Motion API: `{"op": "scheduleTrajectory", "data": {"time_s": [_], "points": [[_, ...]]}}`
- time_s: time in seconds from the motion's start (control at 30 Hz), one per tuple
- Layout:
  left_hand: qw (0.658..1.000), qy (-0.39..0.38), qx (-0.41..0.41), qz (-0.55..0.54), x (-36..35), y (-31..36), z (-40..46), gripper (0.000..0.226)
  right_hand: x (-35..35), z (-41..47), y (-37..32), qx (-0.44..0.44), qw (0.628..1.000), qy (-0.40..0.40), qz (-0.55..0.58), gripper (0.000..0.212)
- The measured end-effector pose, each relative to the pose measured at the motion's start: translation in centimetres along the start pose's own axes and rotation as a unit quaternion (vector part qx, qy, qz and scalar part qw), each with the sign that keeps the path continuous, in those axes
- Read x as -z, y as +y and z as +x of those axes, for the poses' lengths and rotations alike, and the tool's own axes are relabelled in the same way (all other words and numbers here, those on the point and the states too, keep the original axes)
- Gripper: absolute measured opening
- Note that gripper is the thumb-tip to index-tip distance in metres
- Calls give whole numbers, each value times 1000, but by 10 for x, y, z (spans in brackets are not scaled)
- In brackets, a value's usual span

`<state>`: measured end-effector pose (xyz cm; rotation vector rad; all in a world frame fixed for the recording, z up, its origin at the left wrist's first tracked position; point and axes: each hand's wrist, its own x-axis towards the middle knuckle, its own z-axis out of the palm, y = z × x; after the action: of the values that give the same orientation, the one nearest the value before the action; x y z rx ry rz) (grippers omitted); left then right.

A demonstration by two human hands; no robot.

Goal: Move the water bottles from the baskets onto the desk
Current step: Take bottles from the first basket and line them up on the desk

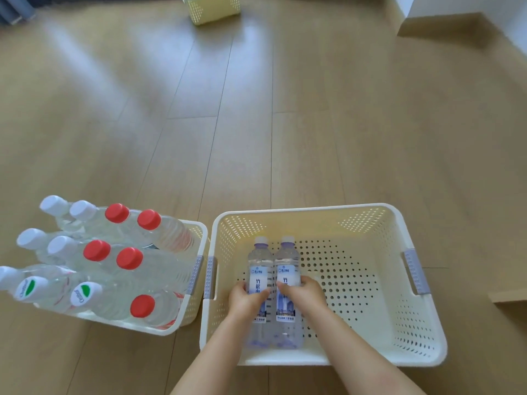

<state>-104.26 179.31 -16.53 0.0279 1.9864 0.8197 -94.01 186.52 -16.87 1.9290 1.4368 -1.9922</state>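
Observation:
Two clear water bottles with blue-and-white labels lie side by side in the cream perforated basket (pixel 422 323) in front of me. My left hand (pixel 245 297) is wrapped around the left bottle (pixel 258 263) at its label. My right hand (pixel 306 293) grips the right bottle (pixel 286 260) the same way. Both bottles point caps away from me and rest on the basket floor. To the left, a second cream basket (pixel 196 232) is packed with several upright bottles (pixel 128 258) with red, white and green-marked caps.
A third, yellowish basket (pixel 212 8) stands far off on the wooden floor. A white furniture corner (pixel 445 15) is at the top right, and a wooden edge (pixel 510 296) shows at the right. The floor between is bare planks.

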Motion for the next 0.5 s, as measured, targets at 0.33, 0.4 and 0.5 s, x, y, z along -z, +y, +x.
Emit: {"op": "scheduleTrajectory", "data": {"time_s": [0.33, 0.4, 0.5], "points": [[986, -96, -113, -80, 26, 37, -53, 39, 54, -57, -24, 94, 990, -22, 105, 35], [982, -113, -129, -85, 35, 47, -67, 38, 63, -75, -36, 111, 987, -22, 116, 36], [976, -127, -148, -96, 46, 61, -90, 25, 72, -103, -55, 146, 981, -23, 127, 32]]}}
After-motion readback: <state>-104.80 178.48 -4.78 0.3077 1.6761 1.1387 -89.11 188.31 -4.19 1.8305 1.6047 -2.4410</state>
